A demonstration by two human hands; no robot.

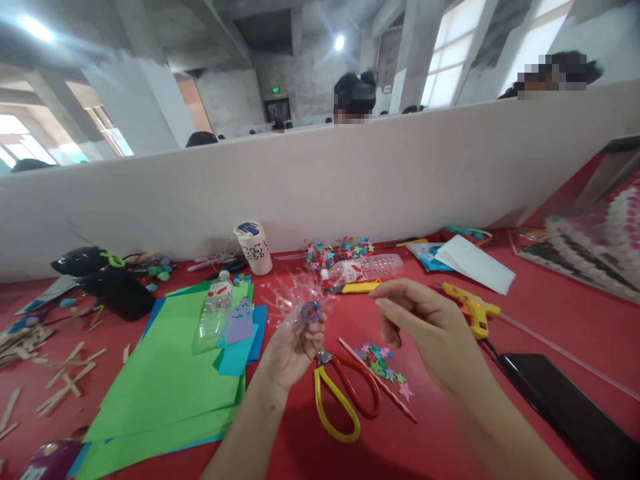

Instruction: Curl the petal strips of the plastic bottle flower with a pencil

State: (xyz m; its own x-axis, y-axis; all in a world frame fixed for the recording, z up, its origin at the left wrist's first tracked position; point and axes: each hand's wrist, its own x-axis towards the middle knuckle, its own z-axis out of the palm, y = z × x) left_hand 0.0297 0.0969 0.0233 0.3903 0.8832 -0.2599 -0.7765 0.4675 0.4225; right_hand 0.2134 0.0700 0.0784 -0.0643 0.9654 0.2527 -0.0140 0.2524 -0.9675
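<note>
My left hand (293, 350) is closed around a clear plastic piece (306, 301) cut into thin spread strips, with a purple ring at its middle. It is raised a little above the red table (530, 313). My right hand (425, 327) hovers just to the right of the piece, fingers loosely curled and apart, nothing visible in them. Under my hands lie scissors (345, 393) with one yellow and one red handle, a thin pink stick (377, 380) and a scatter of small coloured foam stars (383, 363).
Green and blue paper sheets (165, 373) lie at left with a clear bottle (214, 315) on them. A second bottle (367, 268), a paper cup (254, 247), a yellow glue gun (473, 308), white paper (473, 263), a black phone (565, 400) and wooden sticks (45, 373) lie about. A white partition (320, 187) stands behind.
</note>
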